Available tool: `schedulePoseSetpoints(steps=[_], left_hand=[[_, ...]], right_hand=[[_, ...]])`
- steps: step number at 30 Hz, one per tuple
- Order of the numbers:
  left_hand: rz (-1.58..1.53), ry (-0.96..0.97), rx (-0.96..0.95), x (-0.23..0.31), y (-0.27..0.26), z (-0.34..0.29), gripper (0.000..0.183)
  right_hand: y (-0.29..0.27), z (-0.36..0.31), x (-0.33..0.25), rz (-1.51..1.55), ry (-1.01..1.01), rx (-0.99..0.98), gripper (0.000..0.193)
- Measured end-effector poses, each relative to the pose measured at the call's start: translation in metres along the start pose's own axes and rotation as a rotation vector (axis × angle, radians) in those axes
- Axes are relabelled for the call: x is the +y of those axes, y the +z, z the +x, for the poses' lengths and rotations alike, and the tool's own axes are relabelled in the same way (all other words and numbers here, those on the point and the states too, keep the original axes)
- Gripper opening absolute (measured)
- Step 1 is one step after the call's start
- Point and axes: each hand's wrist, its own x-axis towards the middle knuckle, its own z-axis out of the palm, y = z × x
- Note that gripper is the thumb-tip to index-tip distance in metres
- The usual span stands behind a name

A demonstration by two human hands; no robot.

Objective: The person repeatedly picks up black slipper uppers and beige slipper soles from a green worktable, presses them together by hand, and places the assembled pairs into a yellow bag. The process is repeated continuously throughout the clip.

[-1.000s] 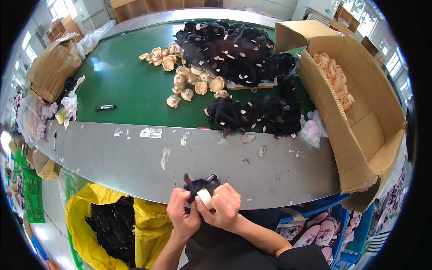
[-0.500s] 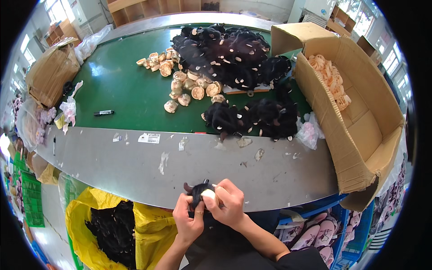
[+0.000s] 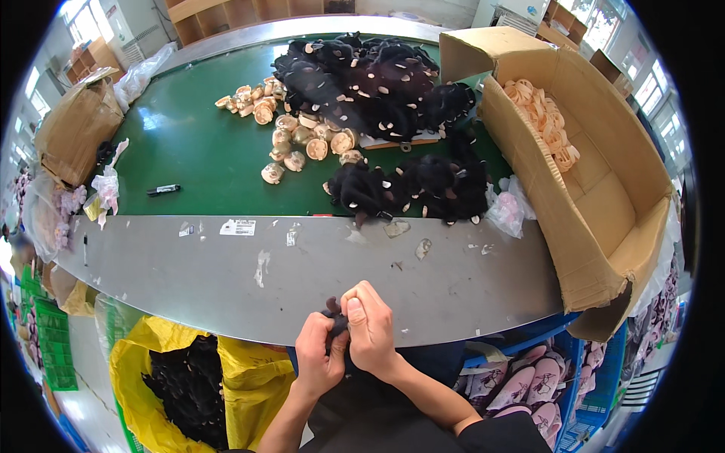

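Note:
Over the near edge of the metal table strip, both of my hands are closed together on a small black plush piece [image 3: 337, 325]. A brown ear-like tip sticks up from it. My left hand [image 3: 320, 353] pinches the plush from the left, thumb toward me. On its right side, my right hand [image 3: 368, 331] has curled fingers and the thumb pressed on top. Most of the piece is hidden by my fingers, so whether a pale shell is inside cannot be seen. Beyond lie several pale, gold-tinted round plastic shells [image 3: 317, 149] and a large heap of black plush pieces [image 3: 362, 83].
An open cardboard box [image 3: 612, 204] with peach-coloured strips [image 3: 540, 113] stands at right. A yellow bag [image 3: 253, 385] of black plush sits below left. Pink slippers [image 3: 544, 380] fill a blue crate at lower right. A black marker [image 3: 163, 190] lies on the green surface.
My right hand has turned and closed over the plush, its thumb now on top. The pale rounded part seen at its fingertips before is now hidden. The whole view has shifted slightly.

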Motion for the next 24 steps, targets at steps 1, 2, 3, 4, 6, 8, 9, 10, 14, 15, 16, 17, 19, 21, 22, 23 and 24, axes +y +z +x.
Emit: schedulePoseSetpoints(steps=[1, 2, 3, 4, 6, 8, 9, 10, 14, 15, 16, 17, 19, 21, 22, 23, 24], left_hand=[[-0.012, -0.004, 0.014, -0.002, 0.002, -0.001, 0.015], [-0.023, -0.008, 0.027, -0.005, 0.004, -0.003, 0.015], [-0.034, -0.012, 0.041, -0.007, 0.005, -0.004, 0.015], [-0.05, -0.019, 0.051, -0.009, 0.006, -0.006, 0.016], [-0.021, -0.001, 0.063, -0.009, 0.006, -0.007, 0.016], [0.021, 0.01, 0.07, -0.009, 0.007, -0.011, 0.015], [0.05, 0.014, 0.072, -0.011, 0.009, -0.015, 0.015], [0.079, 0.023, 0.077, -0.012, 0.01, -0.016, 0.015], [0.118, 0.066, 0.107, -0.005, 0.011, -0.015, 0.015], [0.14, 0.079, 0.103, -0.004, 0.011, -0.014, 0.014], [0.163, 0.093, 0.1, -0.003, 0.01, -0.012, 0.015], [0.165, 0.088, 0.098, -0.001, 0.01, -0.01, 0.015], [0.169, 0.078, 0.094, 0.002, 0.011, -0.005, 0.016], [0.152, 0.039, 0.108, 0.002, 0.012, -0.004, 0.017], [0.133, -0.001, 0.104, 0.003, 0.011, -0.005, 0.017], [0.115, -0.04, 0.101, 0.004, 0.01, -0.005, 0.017], [0.087, -0.078, 0.136, 0.007, 0.009, -0.004, 0.017]], right_hand=[[0.003, 0.0, 0.0, -0.026, -0.043, 0.024, 0.033], [0.006, 0.0, 0.003, -0.038, -0.069, 0.064, 0.036], [0.006, 0.0, 0.004, -0.051, -0.066, 0.069, 0.037], [0.007, -0.001, 0.005, -0.063, -0.065, 0.073, 0.037], [0.007, 0.0, 0.005, -0.133, -0.085, 0.094, 0.041], [0.005, 0.001, 0.004, -0.106, -0.049, 0.089, 0.043], [0.005, 0.001, 0.004, -0.092, -0.031, 0.086, 0.043], [0.005, 0.001, 0.005, -0.093, -0.056, 0.105, 0.044], [0.006, 0.006, 0.012, -0.134, -0.135, 0.182, 0.046], [0.004, 0.009, 0.012, -0.153, -0.15, 0.203, 0.046], [0.002, 0.013, 0.015, -0.167, -0.139, 0.213, 0.043], [0.001, 0.016, 0.016, -0.202, -0.166, 0.226, 0.039], [-0.001, 0.022, 0.017, -0.27, -0.221, 0.255, 0.031], [0.001, 0.024, 0.02, -0.238, -0.251, 0.323, 0.025], [0.0, 0.022, 0.018, -0.21, -0.215, 0.319, 0.024], [-0.002, 0.021, 0.015, -0.181, -0.179, 0.315, 0.024], [-0.005, 0.02, 0.013, -0.147, -0.161, 0.275, 0.021]])
